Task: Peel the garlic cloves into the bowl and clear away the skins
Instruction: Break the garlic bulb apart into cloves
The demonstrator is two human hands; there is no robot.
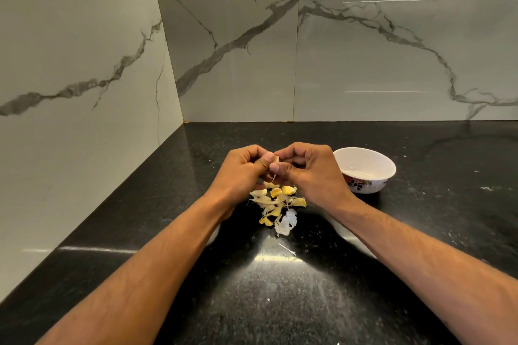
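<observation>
Left of centre frame, the left hand [243, 168] has its fingers curled, thumb and fingertips pinching a garlic clove [277, 159]. The clove sits at centre frame, held between both hands above the black counter [392, 232]. Directly below, a pile of skins [276, 203] and loose cloves lies on the counter between the forearms. Right of the clove, the right hand [309, 171] has its fingers curled, thumb pressed against the same clove. Further right, just beside that hand, stands a white bowl [367, 171]; its contents cannot be determined.
</observation>
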